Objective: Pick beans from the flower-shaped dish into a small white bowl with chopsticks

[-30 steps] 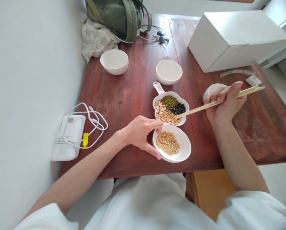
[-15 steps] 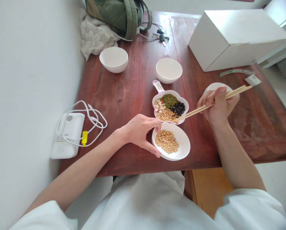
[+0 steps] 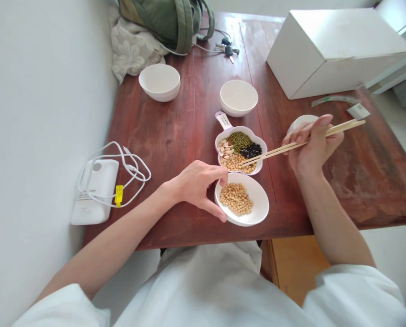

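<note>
My left hand (image 3: 203, 186) grips the left rim of a white bowl (image 3: 259, 209) between thumb and fingers. Soybeans (image 3: 236, 199) lie in that bowl. Just behind it sits a flower-shaped dish (image 3: 226, 131) with a short handle, holding peanuts (image 3: 225, 149), green mung beans (image 3: 240, 141), black beans (image 3: 251, 150) and more soybeans (image 3: 230, 163). My right hand (image 3: 312, 147) is closed around a pair of wooden chopsticks (image 3: 278, 150). Their tips reach down among the soybeans in the dish; whether a bean is between them I cannot tell.
Behind the dish stands a white bowl (image 3: 239, 97), with another bowl (image 3: 160, 81) farther left. A third bowl (image 3: 300, 121) is partly hidden by my right hand. A power bank (image 3: 97, 190) with cable lies left; a white box (image 3: 325, 54), keys (image 3: 228, 50) and a green bag (image 3: 155, 22) are behind.
The chopstick tips have moved left and slightly away from me, from the dish's front right edge into its soybeans. My left hand keeps its hold on the bowl.
</note>
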Available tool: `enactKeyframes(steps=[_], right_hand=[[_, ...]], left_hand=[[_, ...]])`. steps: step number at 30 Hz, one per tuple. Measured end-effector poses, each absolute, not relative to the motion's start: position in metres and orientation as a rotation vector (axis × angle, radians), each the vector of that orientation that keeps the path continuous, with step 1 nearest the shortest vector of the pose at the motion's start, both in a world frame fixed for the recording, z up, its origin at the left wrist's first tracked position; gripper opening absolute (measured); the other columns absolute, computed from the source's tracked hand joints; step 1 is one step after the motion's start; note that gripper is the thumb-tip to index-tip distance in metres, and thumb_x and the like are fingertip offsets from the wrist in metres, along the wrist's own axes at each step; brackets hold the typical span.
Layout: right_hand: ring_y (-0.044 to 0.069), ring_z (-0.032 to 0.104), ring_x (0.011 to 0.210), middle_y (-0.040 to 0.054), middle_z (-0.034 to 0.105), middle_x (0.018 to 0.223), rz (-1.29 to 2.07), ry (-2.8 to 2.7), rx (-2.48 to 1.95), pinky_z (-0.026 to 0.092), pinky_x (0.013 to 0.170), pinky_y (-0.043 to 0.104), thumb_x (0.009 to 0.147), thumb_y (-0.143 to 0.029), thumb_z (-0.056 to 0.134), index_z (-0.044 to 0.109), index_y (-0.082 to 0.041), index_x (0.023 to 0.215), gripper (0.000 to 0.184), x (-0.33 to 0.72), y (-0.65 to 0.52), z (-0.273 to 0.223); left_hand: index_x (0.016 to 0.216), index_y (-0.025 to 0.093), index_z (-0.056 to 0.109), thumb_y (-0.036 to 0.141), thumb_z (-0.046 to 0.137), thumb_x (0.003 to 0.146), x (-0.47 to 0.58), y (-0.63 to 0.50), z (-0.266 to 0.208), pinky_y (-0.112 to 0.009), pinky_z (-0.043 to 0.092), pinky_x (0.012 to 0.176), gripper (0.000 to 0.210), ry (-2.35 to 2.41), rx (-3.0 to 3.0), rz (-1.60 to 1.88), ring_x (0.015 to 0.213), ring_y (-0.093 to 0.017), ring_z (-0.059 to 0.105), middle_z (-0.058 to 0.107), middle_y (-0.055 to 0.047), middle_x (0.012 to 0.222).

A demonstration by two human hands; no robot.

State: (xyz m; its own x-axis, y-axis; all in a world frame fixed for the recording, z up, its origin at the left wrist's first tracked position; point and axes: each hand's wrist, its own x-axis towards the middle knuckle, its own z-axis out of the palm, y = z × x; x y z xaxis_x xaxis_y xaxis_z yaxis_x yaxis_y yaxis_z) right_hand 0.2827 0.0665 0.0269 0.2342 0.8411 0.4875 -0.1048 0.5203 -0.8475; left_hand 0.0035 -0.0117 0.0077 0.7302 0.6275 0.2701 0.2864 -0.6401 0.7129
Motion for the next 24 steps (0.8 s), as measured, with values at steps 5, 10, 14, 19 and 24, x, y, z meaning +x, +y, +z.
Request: enactKeyframes(steps=[5, 10, 14, 19, 24], right_hand=[[0.015, 0.05, 0.037, -0.0003, 0.044, 0.043, 0.791, -1.271, -0.799, 0.045, 0.036, 0.034, 0.094, -0.066, 0.071, 0.054, -0.024, 0.045, 0.066, 0.2837, 0.0596, 0.0203], [0.014, 0.047, 0.035, -0.0009, 0.041, 0.043, 0.843, -1.27, -0.825, 0.043, 0.035, 0.033, 0.093, -0.068, 0.071, 0.053, -0.023, 0.045, 0.068, 0.2795, 0.0573, 0.019], [0.012, 0.042, 0.033, -0.0018, 0.038, 0.042, 0.84, -1.172, -0.82, 0.041, 0.032, 0.03, 0.095, -0.067, 0.068, 0.046, -0.023, 0.044, 0.071, 0.279, 0.0606, 0.0237], [0.01, 0.037, 0.034, -0.0038, 0.032, 0.044, 0.872, -1.112, -0.795, 0.038, 0.03, 0.027, 0.098, -0.067, 0.064, 0.044, -0.023, 0.047, 0.07, 0.2836, 0.0651, 0.0267], [0.011, 0.043, 0.035, -0.0034, 0.041, 0.045, 0.839, -1.109, -0.806, 0.037, 0.03, 0.026, 0.097, -0.068, 0.063, 0.05, -0.023, 0.049, 0.068, 0.2821, 0.0661, 0.0235]], left_hand=[[0.086, 0.021, 0.056, 0.087, 0.075, 0.066, 0.0032, -0.0115, 0.0076, -0.027, 0.034, 0.058, 0.072, 0.69, 2.263, 0.659, 0.055, -0.012, 0.052, 0.064, 0.004, 0.071], [0.086, 0.021, 0.056, 0.087, 0.076, 0.065, 0.0028, -0.0118, 0.0065, -0.027, 0.034, 0.058, 0.073, 0.698, 2.267, 0.653, 0.055, -0.012, 0.052, 0.064, 0.003, 0.071], [0.087, 0.021, 0.056, 0.087, 0.076, 0.065, 0.0022, -0.012, 0.0056, -0.027, 0.034, 0.058, 0.073, 0.69, 2.271, 0.658, 0.055, -0.012, 0.053, 0.065, 0.003, 0.072], [0.086, 0.021, 0.055, 0.089, 0.073, 0.066, 0.0026, -0.012, 0.0059, -0.027, 0.035, 0.059, 0.074, 0.7, 2.269, 0.636, 0.056, -0.012, 0.054, 0.066, 0.002, 0.074], [0.086, 0.021, 0.055, 0.091, 0.073, 0.064, 0.0029, -0.0123, 0.0062, -0.027, 0.035, 0.059, 0.075, 0.713, 2.251, 0.619, 0.056, -0.012, 0.054, 0.066, 0.002, 0.074]])
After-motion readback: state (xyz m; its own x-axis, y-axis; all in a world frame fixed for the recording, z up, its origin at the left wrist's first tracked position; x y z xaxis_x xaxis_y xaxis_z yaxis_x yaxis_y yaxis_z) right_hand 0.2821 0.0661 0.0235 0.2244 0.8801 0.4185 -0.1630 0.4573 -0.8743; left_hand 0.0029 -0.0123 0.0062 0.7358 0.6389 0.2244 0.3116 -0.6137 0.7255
